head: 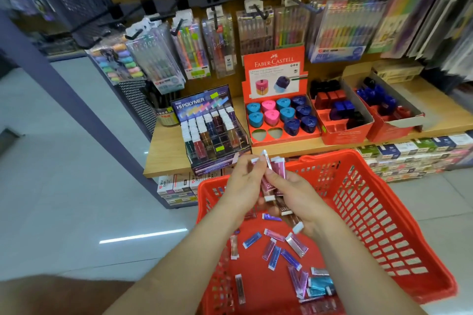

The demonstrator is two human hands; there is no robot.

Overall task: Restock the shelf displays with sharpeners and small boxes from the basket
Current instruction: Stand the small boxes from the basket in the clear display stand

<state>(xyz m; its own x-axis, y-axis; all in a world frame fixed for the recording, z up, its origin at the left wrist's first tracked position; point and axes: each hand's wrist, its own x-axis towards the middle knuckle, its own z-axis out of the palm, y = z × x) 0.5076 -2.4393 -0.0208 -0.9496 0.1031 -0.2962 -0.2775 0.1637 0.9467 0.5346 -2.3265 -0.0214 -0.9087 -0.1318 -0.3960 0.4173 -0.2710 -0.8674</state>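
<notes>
Both hands [268,186], pink boxes [277,169], over basket [384,212]

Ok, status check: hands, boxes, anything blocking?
Left hand and right hand both shut on pink small boxes over red basket. More loose inside. Hi-Polymer display ahead, unobstructed.

**Boxes in hand, basket below, displays ahead**

Small pink boxes [277,170] w/ white end caps are bunched between my left hand [244,183] and right hand [294,194], fanned upward, a few ends poking below my palms. Under my wrists the red basket [384,215] holds more loose boxes [281,250] – pink, blue, purple, teal – scattered flat at all angles. Just beyond my left fingers sits the Hi-Polymer display [212,125], rows partly filled. Past my right hand, the red sharpener display [280,115]: blue, pink, navy sharpeners upright, two front-left slots open.
</notes>
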